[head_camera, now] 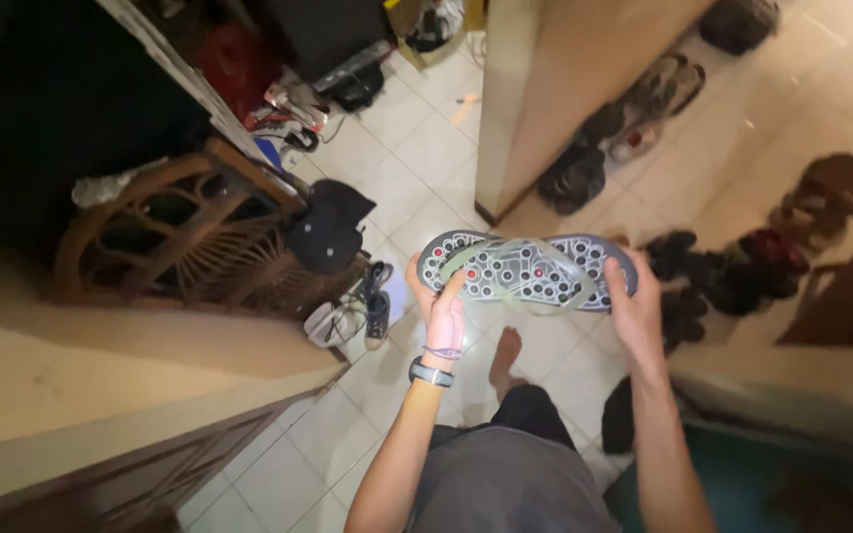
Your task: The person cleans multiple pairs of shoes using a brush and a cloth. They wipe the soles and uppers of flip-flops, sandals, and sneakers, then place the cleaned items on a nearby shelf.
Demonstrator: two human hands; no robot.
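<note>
Clasping one grey studded sandal [530, 268], left hand [443, 314] and right hand [634, 306] each close a grip on an end.

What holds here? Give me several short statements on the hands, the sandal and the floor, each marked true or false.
1. Both hands grip one massage sandal. True.
2. The left hand holds the sandal's right end. False: it holds the left end; the right hand holds the right end.
3. A watch sits on the left wrist. True.
4. The floor is carpeted. False: it is pale tile.
5. Shoes lie beside the wall. True.
</note>
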